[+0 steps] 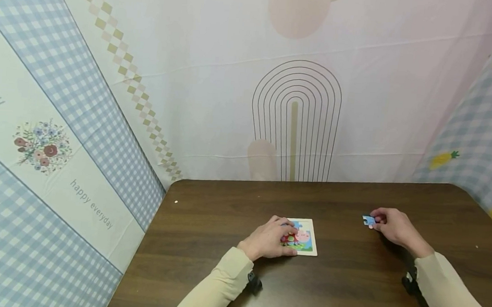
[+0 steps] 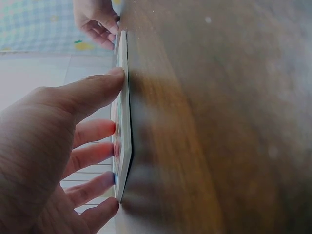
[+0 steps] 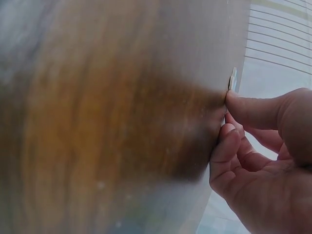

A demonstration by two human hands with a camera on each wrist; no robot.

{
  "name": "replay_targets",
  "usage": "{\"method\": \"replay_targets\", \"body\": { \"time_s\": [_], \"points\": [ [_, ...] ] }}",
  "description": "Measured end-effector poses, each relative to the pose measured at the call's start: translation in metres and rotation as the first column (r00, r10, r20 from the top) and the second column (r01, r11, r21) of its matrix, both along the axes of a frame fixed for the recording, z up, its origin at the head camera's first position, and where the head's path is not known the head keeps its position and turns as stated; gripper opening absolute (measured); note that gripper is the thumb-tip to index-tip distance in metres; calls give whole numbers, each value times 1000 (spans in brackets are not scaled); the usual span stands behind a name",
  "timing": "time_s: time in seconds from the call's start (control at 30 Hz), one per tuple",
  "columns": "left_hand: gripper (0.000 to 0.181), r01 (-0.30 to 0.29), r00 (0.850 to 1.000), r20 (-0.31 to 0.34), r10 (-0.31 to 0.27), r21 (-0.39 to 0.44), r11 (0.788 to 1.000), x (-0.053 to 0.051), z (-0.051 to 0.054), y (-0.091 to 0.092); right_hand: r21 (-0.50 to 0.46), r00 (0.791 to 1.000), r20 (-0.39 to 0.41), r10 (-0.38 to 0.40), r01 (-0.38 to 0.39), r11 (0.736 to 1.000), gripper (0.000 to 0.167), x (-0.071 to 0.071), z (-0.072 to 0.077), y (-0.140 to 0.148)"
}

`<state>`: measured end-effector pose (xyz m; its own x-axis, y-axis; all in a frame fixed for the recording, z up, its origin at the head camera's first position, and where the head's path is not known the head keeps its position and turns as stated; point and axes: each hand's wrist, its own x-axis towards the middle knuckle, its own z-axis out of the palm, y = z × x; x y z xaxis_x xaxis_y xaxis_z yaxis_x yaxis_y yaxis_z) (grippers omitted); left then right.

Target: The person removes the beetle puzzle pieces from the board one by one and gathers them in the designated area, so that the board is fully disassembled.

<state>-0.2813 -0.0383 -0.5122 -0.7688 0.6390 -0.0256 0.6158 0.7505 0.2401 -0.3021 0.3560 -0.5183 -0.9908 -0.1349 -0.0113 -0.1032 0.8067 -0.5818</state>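
Note:
A small square puzzle board (image 1: pixel 313 245) with a cartoon pig picture lies on the brown table. My left hand (image 1: pixel 268 238) rests on its left part, fingers spread over the picture and thumb at the near edge; in the left wrist view the fingertips of the left hand (image 2: pixel 63 141) touch the board's face and rim (image 2: pixel 125 112). To the right of the board, my right hand (image 1: pixel 397 228) pinches a small blue puzzle piece (image 1: pixel 368 221) between thumb and fingers, at the table surface. The right wrist view shows the right hand (image 3: pixel 268 151) holding the piece (image 3: pixel 233 80) edge-on.
The dark wooden table (image 1: pixel 330 295) extends around both hands. A patterned white cloth (image 1: pixel 215 98) hangs behind its far edge, with blue checked cloth (image 1: pixel 100 127) at the left. A tiny white spot (image 1: pixel 176 201) lies near the table's far left corner.

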Motion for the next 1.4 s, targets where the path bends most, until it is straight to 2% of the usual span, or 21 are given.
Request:
{"method": "replay_targets", "body": {
  "time_s": [0.23, 0.4, 0.6, 0.77, 0.9, 1.3, 1.4],
  "points": [
    [57, -11, 1000, 3, 11, -2, 1000, -3, 0, 4, -6, 1000, 13, 6, -6, 1000, 31, -6, 2, 3],
    [56, -11, 1000, -7, 11, -9, 1000, -7, 1, 6, -13, 1000, -5, 0, -1, 1000, 32, -8, 10, -2],
    [55, -5, 1000, -12, 5, -12, 1000, -7, 3, 5, -27, 999, -36, 10, -11, 1000, 30, -3, 20, -18],
    [55, -7, 1000, -7, 7, -10, 1000, -7, 2, 5, -31, 998, -53, 33, -34, 999, 31, 2, 20, -33],
    [55, -11, 1000, -6, 10, -4, 1000, -8, 1, 5, -43, 996, -61, 61, -64, 997, 29, 6, 20, -49],
    [54, 19, 1000, 4, -19, 11, 1000, 6, 2, -5, -63, 993, -68, 95, -100, 993, 29, 40, 25, -113],
    [54, 15, 1000, 8, -15, 15, 1000, 7, 2, -5, -67, 990, -76, 116, -121, 990, 26, 42, 25, -124]
  ]
}}
